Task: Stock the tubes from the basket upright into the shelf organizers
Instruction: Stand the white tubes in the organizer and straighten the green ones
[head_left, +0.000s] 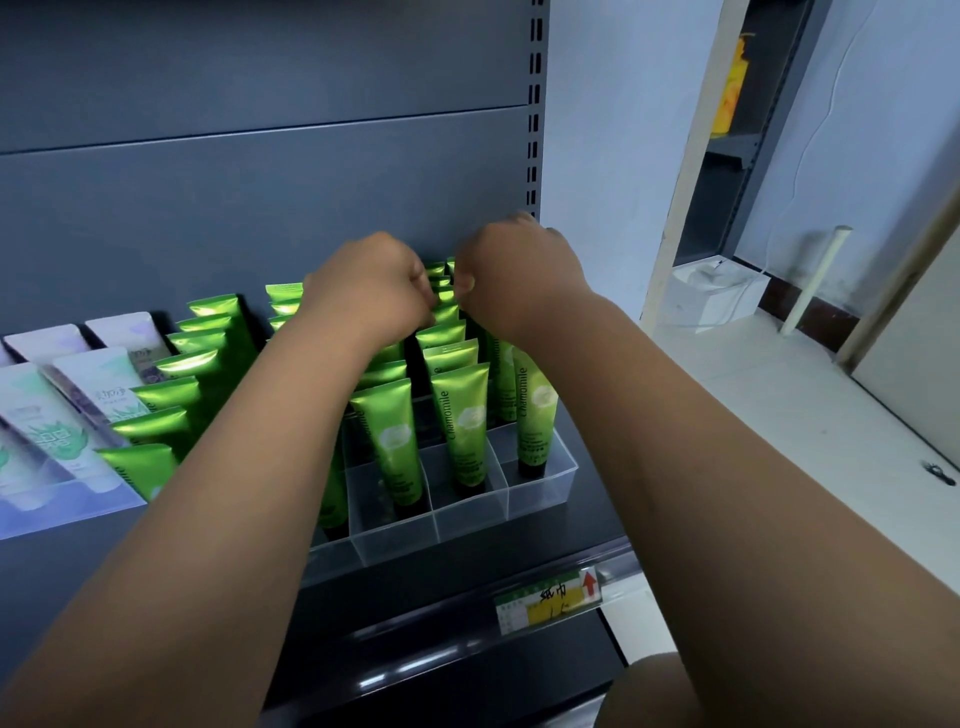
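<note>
green tubes (460, 415) metallic bright green, glossy highlights on crimped tops, white round flower emblem on front, dark lettering up the side, black caps; organizer (545, 483) clear, colourless; pale tubes (47, 415) at left white to lilac, some with mint-green leaf print, one with a purple patterned band; back panel (260, 182) plain dark grey-blue; price label (548, 603) yellow and green on white, dark handwriting, red arrow; wall (597, 130) pale bluish white; bottle (732, 88) far right yellow; box (711, 296) on floor white

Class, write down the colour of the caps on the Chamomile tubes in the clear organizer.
Black; the head view shows the caps under the green tubes.
</note>
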